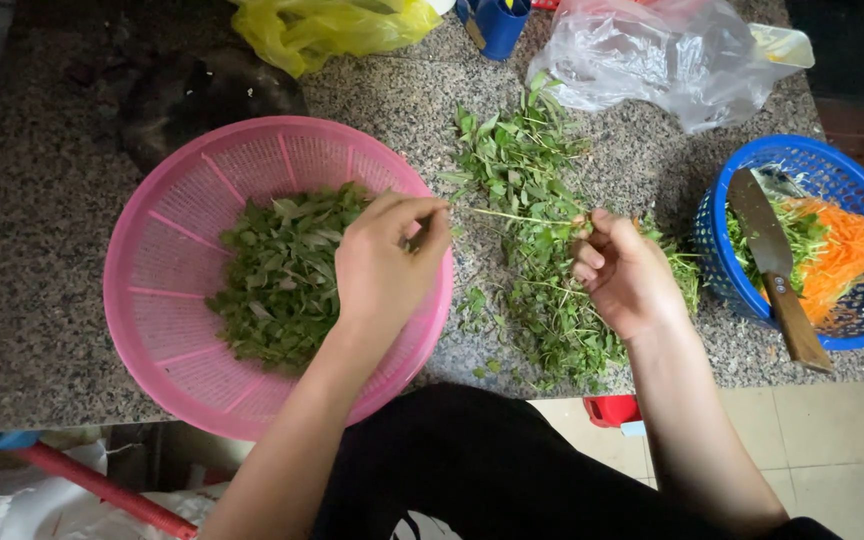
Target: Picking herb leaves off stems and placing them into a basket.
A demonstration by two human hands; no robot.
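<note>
Herbs (537, 250) lie in a loose green pile on the speckled stone table (42, 250), at the centre of the frame, between the two hands. At the far left, a pink colander (167, 290) sits on the table's near edge, filling the left-centre of the frame; picked leaves (282, 270) are heaped inside it. A dark object lies just behind it, upper left, too blurred to tell what it is, and a yellow bag (322, 30) is at the top edge.

The left hand (387, 265) hovers over the right rim of the colander, its fingers (422, 215) pinched together on what looks like the end of a thin stem (512, 215). That stem runs across to the right hand (627, 275), which rests on the herb pile at right of centre with fingers curled shut on its other end.

A blue cup (497, 25) stands at the top centre, and a crumpled clear bag (652, 55) lies at the upper right, touching the far tip of the herbs. At the right edge, a blue basket (722, 200) holds shredded carrot (842, 255) and some greens, with a knife (772, 265) laid across its rim, wooden handle pointing toward the lower right. Tiled floor (832, 450) shows at the lower right, with a small red object under the table's edge.
</note>
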